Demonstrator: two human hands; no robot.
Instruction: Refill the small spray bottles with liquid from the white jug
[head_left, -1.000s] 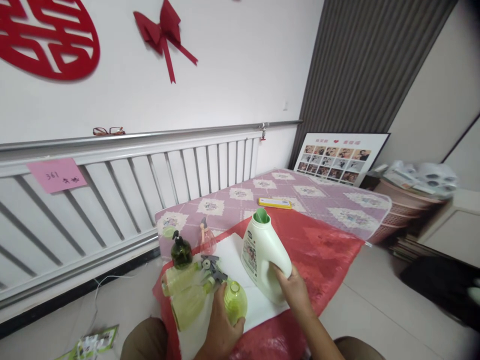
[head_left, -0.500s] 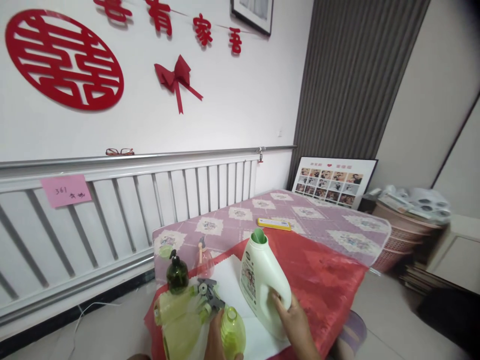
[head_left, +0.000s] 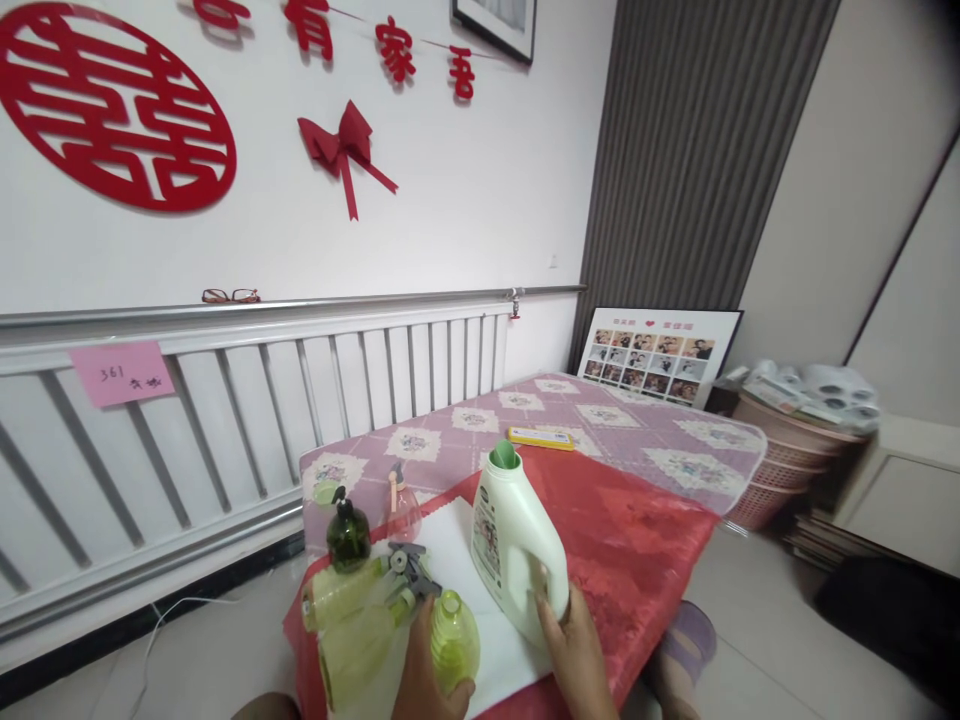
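A pale green detergent jug (head_left: 514,545) with a green spout stands uncapped on the table, my right hand (head_left: 574,640) wrapped round its handle. Left of it, my left hand (head_left: 427,675) grips a yellow-green clear bottle (head_left: 456,640) whose neck is open at the top. Grey spray heads (head_left: 409,570) lie beside my left fingers, with yellow-green bottles (head_left: 352,610) on their sides. Behind them stand a dark green pump bottle (head_left: 348,535) and a pink spray bottle (head_left: 403,510). A white sheet (head_left: 450,540) lies partly under the jug.
A red cloth (head_left: 622,550) covers the near part of the table, over a purple patterned tablecloth (head_left: 510,418). A yellow box (head_left: 541,438) lies at the back. A radiator (head_left: 262,400) runs along the left wall; pink baskets (head_left: 780,480) stand at right.
The view has shifted slightly, so most things sit a little higher and further left. Both hands keep their holds on the bottle and the jug.
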